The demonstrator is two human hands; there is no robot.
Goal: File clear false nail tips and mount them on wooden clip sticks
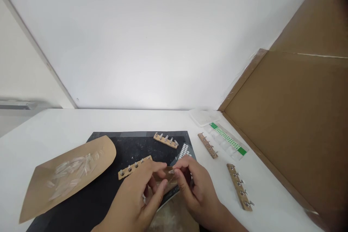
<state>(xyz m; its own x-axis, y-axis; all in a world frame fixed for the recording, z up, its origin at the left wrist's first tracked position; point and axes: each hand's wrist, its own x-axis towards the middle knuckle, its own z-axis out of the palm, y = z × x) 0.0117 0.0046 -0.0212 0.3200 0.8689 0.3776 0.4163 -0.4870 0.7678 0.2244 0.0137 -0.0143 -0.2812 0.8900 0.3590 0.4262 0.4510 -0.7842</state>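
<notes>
My left hand (pixel 137 194) holds one end of a wooden strip (pixel 133 167) studded with small metal pegs, over a black mat (pixel 108 174). My right hand (pixel 194 186) pinches a small clear nail tip (pixel 172 171) between thumb and forefinger, right at the strip's near end. The two hands almost touch. A sheet of small white dots (pixel 184 150) lies on the mat just beyond my right hand.
A brown paper sheet (pixel 40 185) with several clear nail tips (pixel 72 170) lies at left. Another pegged strip (pixel 166 140) rests at the mat's far edge; two more (pixel 208 145) (pixel 240 187) lie right. A clear case with a green label (pixel 228 140) and a cardboard panel (pixel 293 123) stand right.
</notes>
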